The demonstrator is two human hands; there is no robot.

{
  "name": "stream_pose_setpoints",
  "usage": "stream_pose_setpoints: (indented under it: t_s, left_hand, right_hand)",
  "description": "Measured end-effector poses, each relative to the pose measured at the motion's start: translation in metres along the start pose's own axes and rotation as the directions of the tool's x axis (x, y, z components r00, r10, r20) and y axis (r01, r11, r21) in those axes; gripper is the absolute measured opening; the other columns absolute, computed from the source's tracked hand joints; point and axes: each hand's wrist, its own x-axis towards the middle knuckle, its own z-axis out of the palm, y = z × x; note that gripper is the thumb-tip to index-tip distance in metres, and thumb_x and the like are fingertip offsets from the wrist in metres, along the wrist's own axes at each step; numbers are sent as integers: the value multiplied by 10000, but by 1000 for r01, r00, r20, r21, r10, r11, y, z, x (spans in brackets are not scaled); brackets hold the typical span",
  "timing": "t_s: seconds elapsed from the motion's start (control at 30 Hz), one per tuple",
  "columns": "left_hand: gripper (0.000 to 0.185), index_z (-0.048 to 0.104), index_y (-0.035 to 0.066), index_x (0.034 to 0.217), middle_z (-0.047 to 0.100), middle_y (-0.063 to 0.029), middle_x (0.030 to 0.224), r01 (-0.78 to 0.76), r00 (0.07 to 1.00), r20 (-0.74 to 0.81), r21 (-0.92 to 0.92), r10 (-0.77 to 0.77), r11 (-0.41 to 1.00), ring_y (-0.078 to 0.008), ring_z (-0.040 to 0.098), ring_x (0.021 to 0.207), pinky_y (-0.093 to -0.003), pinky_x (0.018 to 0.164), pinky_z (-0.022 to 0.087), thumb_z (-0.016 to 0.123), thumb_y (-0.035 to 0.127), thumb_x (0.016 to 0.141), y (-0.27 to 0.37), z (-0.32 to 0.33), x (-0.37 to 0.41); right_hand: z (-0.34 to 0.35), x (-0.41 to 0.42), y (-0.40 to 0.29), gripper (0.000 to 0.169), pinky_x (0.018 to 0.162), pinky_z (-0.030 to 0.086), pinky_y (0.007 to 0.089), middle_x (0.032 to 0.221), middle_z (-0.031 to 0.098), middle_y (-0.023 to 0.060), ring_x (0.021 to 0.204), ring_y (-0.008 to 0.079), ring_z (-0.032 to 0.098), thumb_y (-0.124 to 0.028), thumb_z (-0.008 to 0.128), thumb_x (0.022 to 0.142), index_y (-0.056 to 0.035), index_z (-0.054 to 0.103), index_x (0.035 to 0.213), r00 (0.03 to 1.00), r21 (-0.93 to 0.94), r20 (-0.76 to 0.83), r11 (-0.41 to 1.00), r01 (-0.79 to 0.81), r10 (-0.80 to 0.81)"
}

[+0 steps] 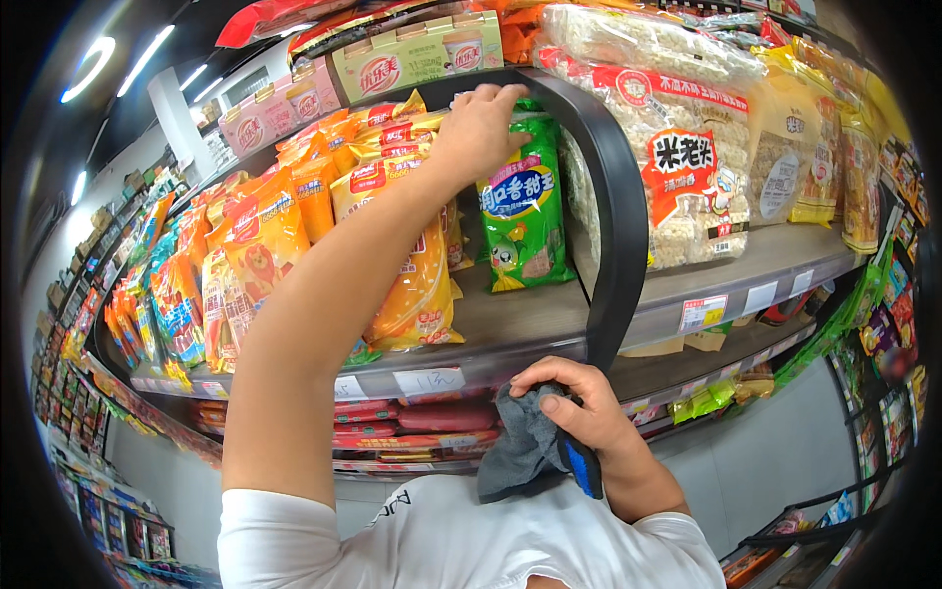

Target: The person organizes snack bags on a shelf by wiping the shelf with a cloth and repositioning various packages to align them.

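Observation:
My left hand (482,132) reaches up across the shelf, its fingers and thumb around the top edge of a green plastic snack bag (524,221) with a cartoon print. The bag stands upright on the wood-look shelf board (530,313), beside a curved black divider (624,206). Lower down, in front of my chest, my right hand (589,405) clutches a bunched grey cloth (526,434) with a blue and black edge. Orange and yellow snack bags (412,287) stand to the left of the green one, partly behind my left forearm.
Right of the divider stand large clear packs of puffed rice snacks (684,162) and yellow bags (791,140). Boxed cup drinks (416,59) line the back. Price tags (429,381) run along the shelf's front edge. Red packs (449,417) lie on the shelf below.

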Motion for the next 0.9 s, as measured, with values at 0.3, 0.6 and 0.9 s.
stream_pose_setpoints:
  t_s: [0.3,0.6,0.9]
  left_hand:
    - [746,321,188,1415,166,-179,1498,-106,953,301,200,42,974,-396,134,1383,-659,1034,195,578,528,802,57,19,-85]
    - [705,344,253,1412,206,-154,1503,-138,981,176,301,88,944,-408,149,1378,-710,971,177,509,590,815,58,48,-79]
    - [599,354,92,1388,320,-182,1434,138,990,105,-590,-94,796,-353,253,1355,-452,1087,248,594,211,852,46,-7,-94]
  right_hand:
    - [-14,12,3,286,829,467,314,954,650,128,905,216,625,-175,596,821,21,615,1028,996,-88,-1,992,92,-92]
    - [-2,28,-12,323,809,479,327,925,653,149,865,242,629,-244,613,790,36,631,952,985,-144,-21,975,168,-172]
    - [12,69,-65,331,771,503,368,1012,616,172,887,292,604,-316,624,871,-16,587,1005,510,-871,16,239,429,-860]
